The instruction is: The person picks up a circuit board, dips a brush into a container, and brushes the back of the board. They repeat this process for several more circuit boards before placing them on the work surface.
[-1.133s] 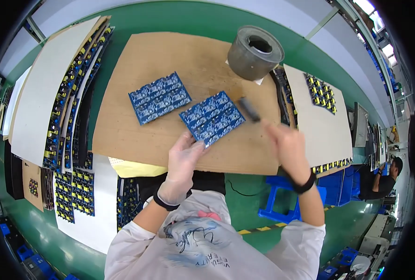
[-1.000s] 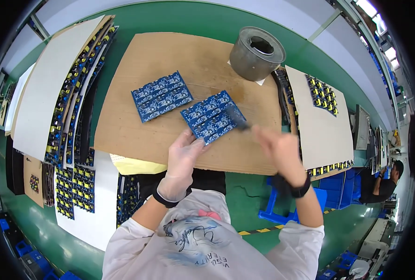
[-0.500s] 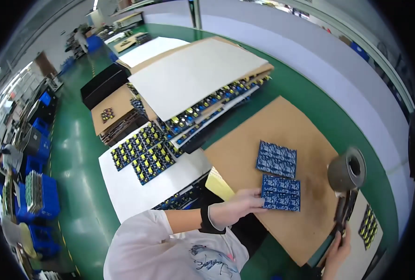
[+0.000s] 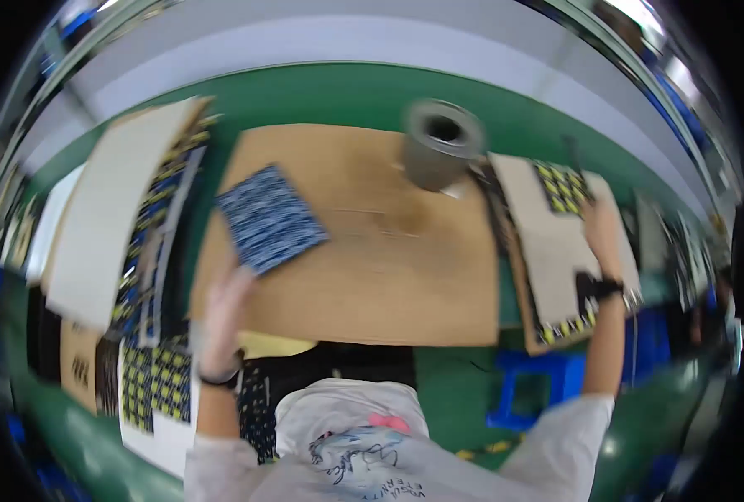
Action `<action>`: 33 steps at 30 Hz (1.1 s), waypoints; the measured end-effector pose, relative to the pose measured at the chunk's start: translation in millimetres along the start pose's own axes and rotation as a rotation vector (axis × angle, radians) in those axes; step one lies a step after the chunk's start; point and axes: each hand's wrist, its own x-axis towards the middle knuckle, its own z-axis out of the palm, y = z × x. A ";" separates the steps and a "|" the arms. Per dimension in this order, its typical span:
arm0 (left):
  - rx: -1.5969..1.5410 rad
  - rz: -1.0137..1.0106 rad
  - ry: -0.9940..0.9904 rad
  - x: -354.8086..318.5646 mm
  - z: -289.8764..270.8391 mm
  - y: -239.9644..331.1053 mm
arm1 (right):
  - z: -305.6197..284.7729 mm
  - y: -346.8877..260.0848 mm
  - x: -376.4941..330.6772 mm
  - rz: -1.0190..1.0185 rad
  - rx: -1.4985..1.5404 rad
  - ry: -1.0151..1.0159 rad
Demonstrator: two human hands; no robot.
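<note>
Head view, blurred by motion. A blue panel of small parts (image 4: 270, 217) was seen at the left edge of the brown desk (image 4: 388, 284), tilted, its long axis running toward the far left corner. The left hand (image 4: 225, 305) was held just under its near corner, touching; a closed grip could not be confirmed. The right hand (image 4: 599, 224) was raised over the right-side card sheet (image 4: 547, 251), well apart from the panel, its fingers unclear. A grey roll (image 4: 439, 155) stood at the far edge.
</note>
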 end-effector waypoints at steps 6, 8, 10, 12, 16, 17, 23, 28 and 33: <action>-0.083 0.123 0.230 -38.3 35.3 27.8 | 57.8 39.0 5.6 0.119 0.015 -0.160; -0.129 0.086 0.229 -48.2 45.4 26.8 | 78.9 49.4 0.8 0.177 -0.019 -0.089; -0.231 0.014 0.120 -51.3 51.8 13.0 | 85.5 48.4 5.4 0.194 -0.024 -0.042; -0.279 -0.014 0.073 -51.5 56.3 12.6 | 83.8 49.5 9.3 0.178 -0.075 -0.066; -0.379 -0.129 -0.020 -53.0 70.2 11.9 | 87.4 40.7 15.0 0.129 -0.221 -0.118; -0.348 -0.108 -0.031 -52.7 73.2 6.4 | 85.5 40.1 16.4 0.114 -0.284 -0.140; -0.225 -0.071 -0.089 -51.8 78.8 14.7 | 6.5 -15.8 7.2 0.347 0.210 -0.105; -0.460 -0.252 -0.259 -50.6 88.6 25.5 | -47.7 -89.4 -31.4 0.489 1.246 -0.348; -1.190 -0.680 -0.603 -34.6 121.9 36.8 | -37.4 -185.0 -54.2 0.474 1.564 -0.785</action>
